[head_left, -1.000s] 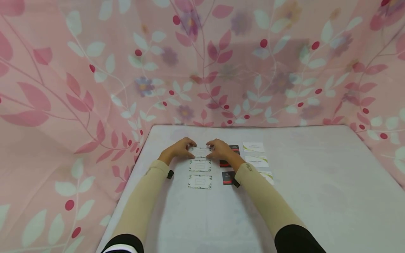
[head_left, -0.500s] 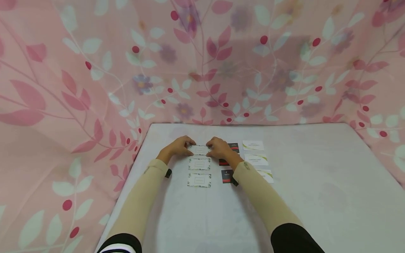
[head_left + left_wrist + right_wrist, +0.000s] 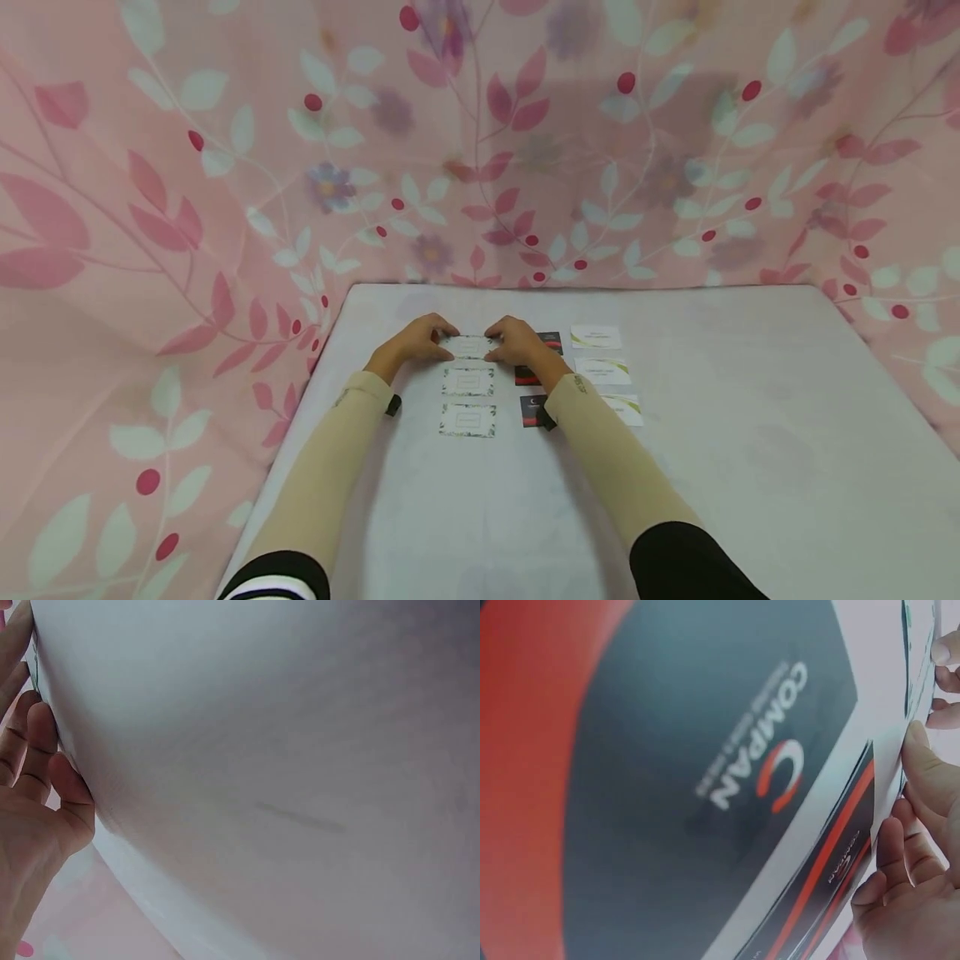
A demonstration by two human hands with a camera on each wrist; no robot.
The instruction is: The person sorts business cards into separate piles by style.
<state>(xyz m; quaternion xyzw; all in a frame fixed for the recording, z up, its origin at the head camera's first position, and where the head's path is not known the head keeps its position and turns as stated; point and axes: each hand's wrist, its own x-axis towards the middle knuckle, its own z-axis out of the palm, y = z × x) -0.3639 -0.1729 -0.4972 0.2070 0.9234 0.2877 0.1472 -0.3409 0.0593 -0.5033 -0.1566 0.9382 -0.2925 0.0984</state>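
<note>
A white card with a leafy border [image 3: 471,347] lies at the far end of a column on the table. At its left edge my left hand [image 3: 415,340] holds the corners between thumb and fingertips. The right hand [image 3: 522,343] does likewise at the right edge. Two matching cards, a middle one [image 3: 467,382] and a near one [image 3: 467,421], lie below it. In the left wrist view the fingertips [image 3: 43,724] touch the surface at the left. Beneath the right wrist, a black-and-red company card [image 3: 682,825] fills much of the right wrist view.
Right of the leafy column stands a column of black-and-red cards [image 3: 533,410], partly covered by my right hand and forearm. Further right are white cards with green curves [image 3: 602,372]. A floral pink cloth [image 3: 585,167] rises behind the white table [image 3: 712,433].
The head view has tilted and shifted slightly, so the table sits a little higher and further left in it. Both hands stay at the far leafy card.
</note>
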